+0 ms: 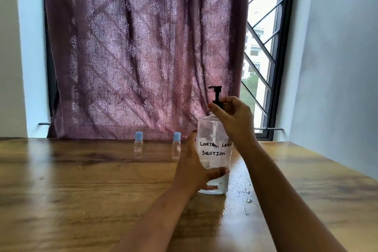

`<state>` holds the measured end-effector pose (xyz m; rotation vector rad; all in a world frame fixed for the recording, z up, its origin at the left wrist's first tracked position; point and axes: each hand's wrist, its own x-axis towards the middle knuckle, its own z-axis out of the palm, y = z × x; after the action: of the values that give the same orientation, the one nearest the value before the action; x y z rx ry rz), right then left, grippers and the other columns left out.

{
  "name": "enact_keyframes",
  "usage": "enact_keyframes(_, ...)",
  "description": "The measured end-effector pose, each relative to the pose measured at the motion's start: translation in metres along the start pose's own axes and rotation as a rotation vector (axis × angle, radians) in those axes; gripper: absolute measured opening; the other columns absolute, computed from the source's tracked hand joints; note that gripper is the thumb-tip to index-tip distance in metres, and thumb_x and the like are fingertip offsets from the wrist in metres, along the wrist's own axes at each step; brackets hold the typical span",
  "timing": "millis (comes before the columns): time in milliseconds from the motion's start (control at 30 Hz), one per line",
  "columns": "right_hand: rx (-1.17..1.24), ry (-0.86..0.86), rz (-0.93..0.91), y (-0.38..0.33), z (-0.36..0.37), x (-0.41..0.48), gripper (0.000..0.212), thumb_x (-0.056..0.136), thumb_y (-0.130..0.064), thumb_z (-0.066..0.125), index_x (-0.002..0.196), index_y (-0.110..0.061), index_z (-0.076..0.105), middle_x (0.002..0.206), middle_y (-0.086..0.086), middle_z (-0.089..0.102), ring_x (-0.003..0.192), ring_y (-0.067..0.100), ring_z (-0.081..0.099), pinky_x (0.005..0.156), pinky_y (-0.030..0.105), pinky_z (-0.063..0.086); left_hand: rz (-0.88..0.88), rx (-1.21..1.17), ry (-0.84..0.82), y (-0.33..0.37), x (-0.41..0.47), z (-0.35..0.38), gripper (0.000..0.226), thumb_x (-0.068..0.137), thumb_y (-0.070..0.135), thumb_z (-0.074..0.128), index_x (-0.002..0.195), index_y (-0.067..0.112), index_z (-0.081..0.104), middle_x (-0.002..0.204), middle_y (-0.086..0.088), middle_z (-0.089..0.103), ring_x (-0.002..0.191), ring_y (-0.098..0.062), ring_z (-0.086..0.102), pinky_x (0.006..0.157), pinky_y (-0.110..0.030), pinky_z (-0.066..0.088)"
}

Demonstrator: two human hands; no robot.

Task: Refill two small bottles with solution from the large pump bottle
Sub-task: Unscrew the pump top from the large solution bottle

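A glossy wood-grain tabletop (81, 190) is reflecting light; the clear plastic pump bottle (212, 149) is shining beneath a patterned, coarse-woven cloth curtain (143, 47).

**Occlusions and unreadable bits**

On the large pump bottle (212, 135), the right hand (233, 120) covers the pump collar and neck. Its wrist blocks the end of the label's top line, so that word is unreadable. The left hand (194, 168) has its fingers (193, 136) running behind the bottle, mostly out of sight. The left small bottle (138, 146) has a tag too small to read. Fill level is unclear there and in the right small bottle (176, 147). Both forearms are cut by the bottom edge. The bench (81, 190) is cut left, right and bottom. The curtain (143, 47) hides most of the window (263, 47).
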<state>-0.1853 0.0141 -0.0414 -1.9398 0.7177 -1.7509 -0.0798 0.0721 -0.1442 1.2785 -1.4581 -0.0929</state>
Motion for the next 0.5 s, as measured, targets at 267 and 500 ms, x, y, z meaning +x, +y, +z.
enact_keyframes(267, 0.323, -0.204, 0.045, 0.001, -0.004, 0.002, 0.019, 0.086, -0.015, 0.064, 0.102, -0.005, 0.06, 0.091, 0.005, 0.069, 0.083, 0.012, 0.068, 0.078, 0.026, 0.055, 0.045, -0.072, -0.107, -0.013, 0.013, -0.005, 0.105, 0.049, 0.049, 0.089, 0.132, 0.04, 0.025, 0.107, 0.03, 0.055, 0.095, 0.028, 0.048, 0.071, 0.006, 0.038)
enact_keyframes(500, 0.479, -0.244, 0.062, -0.005, -0.003, -0.004, 0.006, 0.089, -0.016, 0.059, 0.095, -0.014, 0.058, 0.086, 0.0, 0.066, 0.078, 0.014, 0.064, 0.073, 0.03, 0.054, 0.021, -0.118, -0.091, -0.013, 0.009, -0.005, 0.098, 0.046, 0.051, 0.089, 0.12, 0.059, 0.024, 0.112, 0.023, 0.059, 0.099, 0.019, 0.054, 0.071, 0.002, 0.042)
